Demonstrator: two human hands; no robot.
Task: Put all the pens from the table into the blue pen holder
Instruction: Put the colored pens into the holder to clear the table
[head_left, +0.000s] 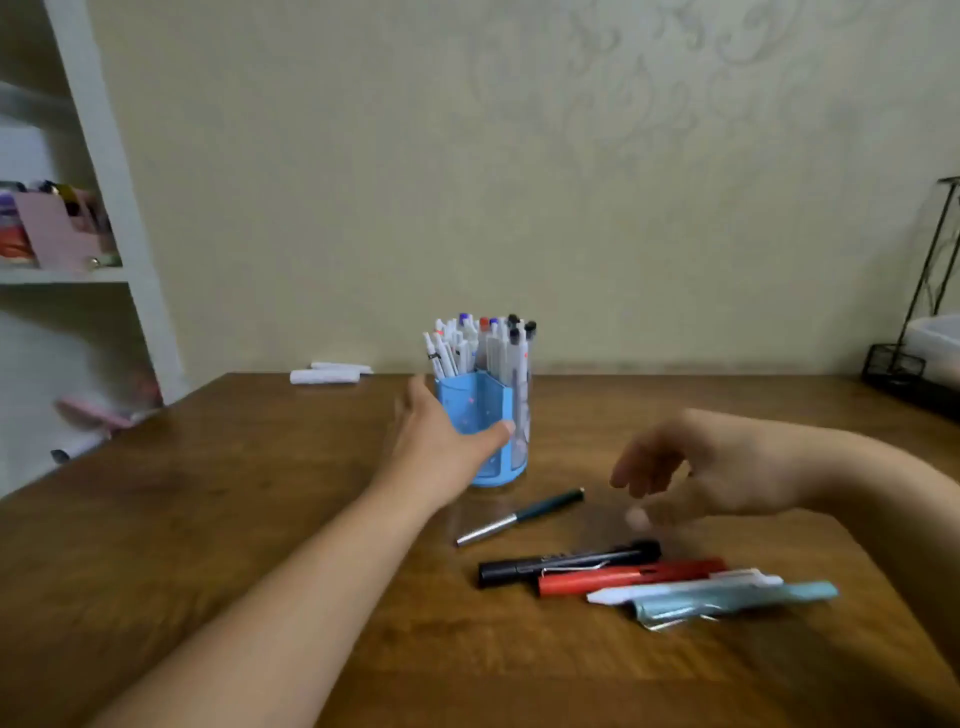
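The blue pen holder (475, 405) stands upright mid-table, filled with several pens. My left hand (441, 436) wraps its left side, thumb across the front. A dark green and silver pen (519, 517) lies just in front of the holder. Closer to me lie a black pen (569, 563), a red pen (631, 576), a white pen (683, 588) and a light blue pen (735, 603), side by side. My right hand (691, 470) hovers blurred above the table, right of the green pen, fingers loosely curled and holding nothing.
The brown wooden table (260, 519) meets the wall at the back. Two white objects (330, 373) lie at its far edge. A black wire rack (914, 338) with a white tray stands at the far right. White shelves (78, 234) stand on the left.
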